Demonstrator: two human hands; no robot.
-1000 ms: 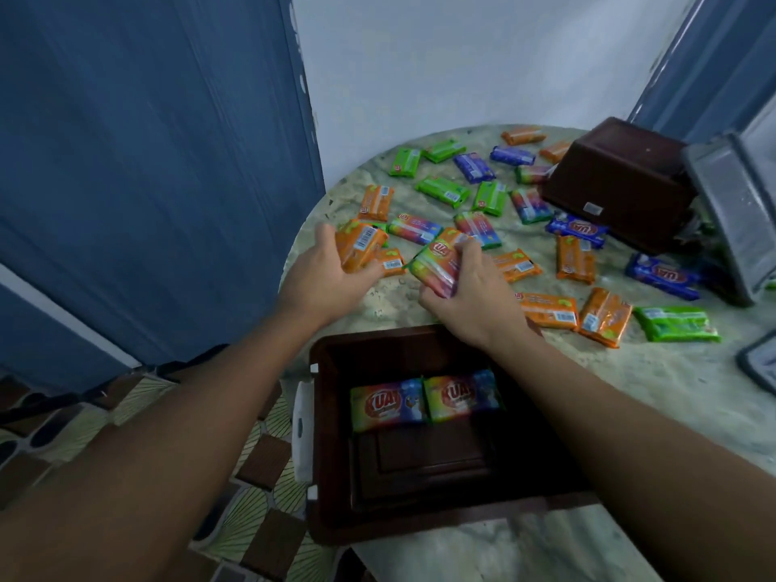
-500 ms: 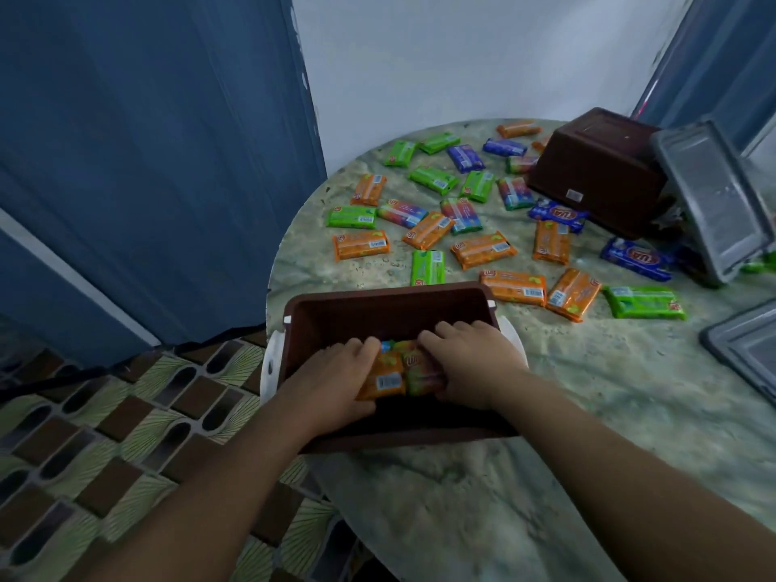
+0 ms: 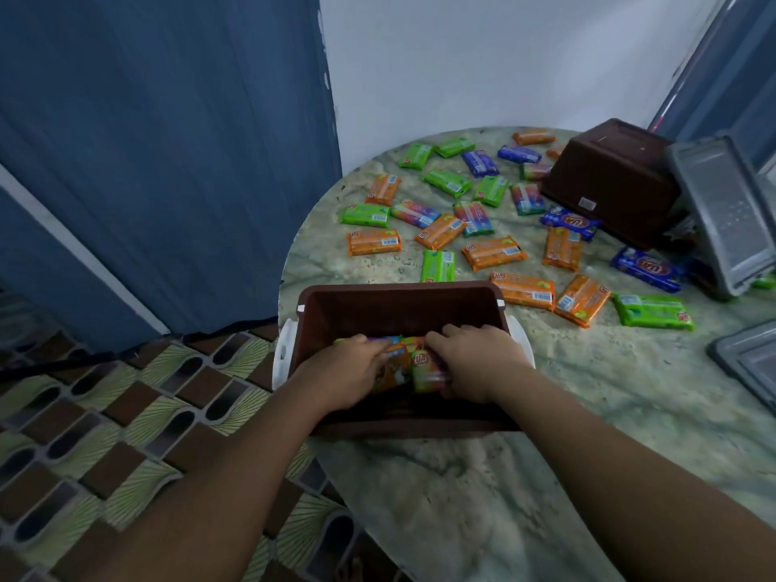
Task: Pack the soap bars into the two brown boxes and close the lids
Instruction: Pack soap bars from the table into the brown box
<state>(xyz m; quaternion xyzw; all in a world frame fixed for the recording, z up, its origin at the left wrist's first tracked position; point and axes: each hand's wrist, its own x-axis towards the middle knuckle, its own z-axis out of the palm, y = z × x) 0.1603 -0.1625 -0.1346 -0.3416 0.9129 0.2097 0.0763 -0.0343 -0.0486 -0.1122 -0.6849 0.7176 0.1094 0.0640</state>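
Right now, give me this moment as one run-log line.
phase: packing | left hand: holds orange soap bar in near brown box | right hand: holds green soap bar | far brown box: overturned

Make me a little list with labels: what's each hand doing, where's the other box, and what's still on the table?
left hand: inside the near brown box, on an orange soap bar
right hand: in the same box, on a green soap bar
second brown box: far right, tipped over
grey lids: right edge, not on any box
loose soap bars: many, scattered on the marble table

Two brown boxes (image 3: 399, 304), two grey lids (image 3: 726, 212), many soap bars (image 3: 494, 253).
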